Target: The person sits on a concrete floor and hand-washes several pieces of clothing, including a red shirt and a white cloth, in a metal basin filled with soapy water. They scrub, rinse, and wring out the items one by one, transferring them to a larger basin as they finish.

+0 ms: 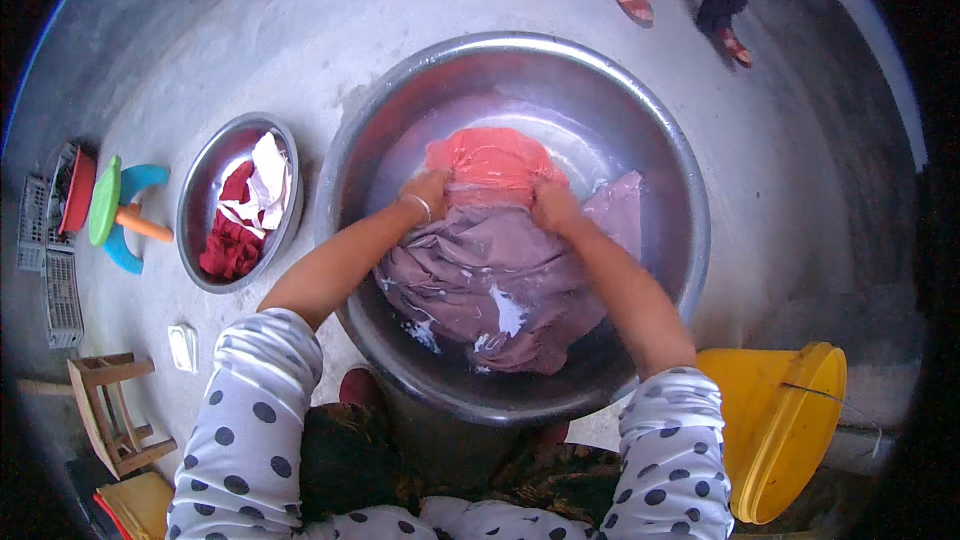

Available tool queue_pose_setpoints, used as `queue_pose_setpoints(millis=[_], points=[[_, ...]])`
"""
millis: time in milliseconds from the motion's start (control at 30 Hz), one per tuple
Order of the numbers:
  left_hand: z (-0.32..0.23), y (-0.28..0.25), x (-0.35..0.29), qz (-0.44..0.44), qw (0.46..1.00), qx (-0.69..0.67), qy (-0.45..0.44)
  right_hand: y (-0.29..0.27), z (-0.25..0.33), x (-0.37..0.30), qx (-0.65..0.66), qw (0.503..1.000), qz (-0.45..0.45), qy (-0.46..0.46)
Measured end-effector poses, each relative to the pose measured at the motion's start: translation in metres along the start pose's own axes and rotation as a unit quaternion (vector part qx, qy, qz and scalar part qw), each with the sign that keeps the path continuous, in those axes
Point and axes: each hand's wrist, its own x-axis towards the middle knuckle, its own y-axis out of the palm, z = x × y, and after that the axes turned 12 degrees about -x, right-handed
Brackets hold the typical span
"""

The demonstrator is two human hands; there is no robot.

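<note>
A large metal basin [690,230] stands in front of me with water in its far part. Inside it lies a wet mauve garment [500,265] with patches of white suds on its near folds. Beyond its bunched edge is a coral-red piece of cloth [490,153]; whether the two are one garment I cannot tell. My left hand [428,196] is closed on the mauve cloth's far left edge, where it meets the coral part. On the opposite side my right hand [554,208] grips the same edge, slightly blurred. Fingertips of both hands are partly hidden.
Left of the basin, a smaller metal bowl [187,210] holds dark red and white cloths. Farther left are a green-and-blue plastic item [108,198], grey crates [62,290] and a wooden stool [100,372]. A yellow bucket [765,420] lies tilted at right. Another person's sandalled feet [632,2] stand beyond.
</note>
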Motion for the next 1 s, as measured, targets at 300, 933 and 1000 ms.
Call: queue_pose_setpoints(millis=[300, 933, 1000], points=[[-0.011, -0.040, 0.016, -0.179, 0.780, -0.590, -0.105, -0.110, -0.007, -0.017, 0.546, 0.820, -0.105, 0.135], [-0.097, -0.173, 0.052, -0.118, 0.636, -0.762, -0.019, -0.243, -0.001, -0.011, 0.410, 0.781, -0.454, 0.126], [-0.092, -0.181, 0.070, -0.075, 0.629, -0.773, 0.042, -0.241, -0.020, -0.009, 0.375, 0.785, -0.481, 0.108]])
